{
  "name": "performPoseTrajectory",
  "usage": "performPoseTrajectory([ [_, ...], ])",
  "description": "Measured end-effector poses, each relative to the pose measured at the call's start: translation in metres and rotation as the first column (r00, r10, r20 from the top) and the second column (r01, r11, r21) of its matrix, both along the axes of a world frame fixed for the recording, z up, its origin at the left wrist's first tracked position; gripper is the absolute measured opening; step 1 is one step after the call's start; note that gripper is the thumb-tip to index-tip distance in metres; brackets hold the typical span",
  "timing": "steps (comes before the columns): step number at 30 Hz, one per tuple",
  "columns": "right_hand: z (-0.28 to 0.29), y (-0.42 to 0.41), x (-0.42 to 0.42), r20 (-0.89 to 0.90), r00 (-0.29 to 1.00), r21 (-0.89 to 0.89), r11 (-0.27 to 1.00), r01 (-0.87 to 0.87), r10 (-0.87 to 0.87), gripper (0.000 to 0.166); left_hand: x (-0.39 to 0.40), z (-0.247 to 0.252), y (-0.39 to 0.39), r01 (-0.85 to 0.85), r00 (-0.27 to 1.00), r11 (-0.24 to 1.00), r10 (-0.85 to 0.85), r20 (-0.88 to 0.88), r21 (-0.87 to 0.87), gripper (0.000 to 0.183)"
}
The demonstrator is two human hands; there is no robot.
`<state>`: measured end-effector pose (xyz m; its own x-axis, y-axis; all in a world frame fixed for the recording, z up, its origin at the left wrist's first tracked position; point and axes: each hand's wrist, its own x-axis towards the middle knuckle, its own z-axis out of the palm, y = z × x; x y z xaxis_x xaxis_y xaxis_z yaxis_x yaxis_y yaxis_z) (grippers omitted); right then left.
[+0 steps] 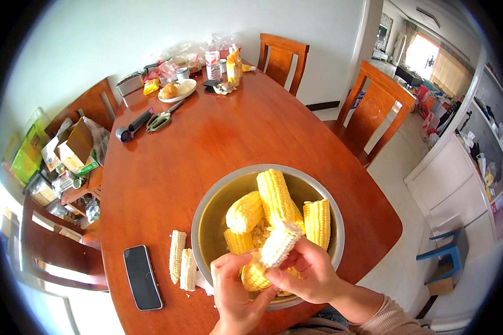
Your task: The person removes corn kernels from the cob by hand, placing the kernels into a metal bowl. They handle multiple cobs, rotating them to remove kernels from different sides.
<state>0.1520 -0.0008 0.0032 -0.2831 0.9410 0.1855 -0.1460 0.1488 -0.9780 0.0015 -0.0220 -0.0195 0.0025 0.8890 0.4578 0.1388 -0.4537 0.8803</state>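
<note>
A large metal bowl (208, 197) stands on the table in front of me with several yellow corn pieces (275, 197) and loose kernels (260, 234) inside. Over its near side, my right hand (312, 274) grips a stripped white corn cob (281, 247), tilted up and away. My left hand (239, 289) has its thumb and fingers around a yellow corn piece (255, 278), which meets the lower end of the white cob. Left of the bowl lie two stripped cobs (177, 255) (188, 270), with something white (204, 283) partly hidden beside them.
A smartphone (143, 277) lies near the table's left edge. Farther off are scissors (159, 120), a grey-and-black handheld tool (134, 125), a plate (180, 98) with bread, and bottles (213, 63). Wooden chairs (371, 104) flank the wooden table (172, 176); a blue stool (446, 253) stands right.
</note>
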Motion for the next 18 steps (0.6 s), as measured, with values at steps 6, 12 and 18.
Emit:
performPoseTrajectory([
  [6,-0.009,0.001,0.016,-0.051,0.996,-0.036,0.997,-0.07,0.068,0.036,-0.002,0.001,0.0,0.21,0.936,0.963,-0.148,0.318,-0.169,0.068],
  [12,-0.007,-0.003,0.005,0.113,0.994,-0.046,0.999,-0.011,0.016,0.057,0.005,0.009,-0.001,-0.052,0.983,0.998,0.058,-0.174,0.036,0.064],
  [18,-0.008,-0.007,0.001,-0.125,0.992,-0.082,0.997,-0.004,-0.006,0.045,0.003,0.015,0.001,0.037,0.981,0.998,-0.028,-0.194,0.042,0.063],
])
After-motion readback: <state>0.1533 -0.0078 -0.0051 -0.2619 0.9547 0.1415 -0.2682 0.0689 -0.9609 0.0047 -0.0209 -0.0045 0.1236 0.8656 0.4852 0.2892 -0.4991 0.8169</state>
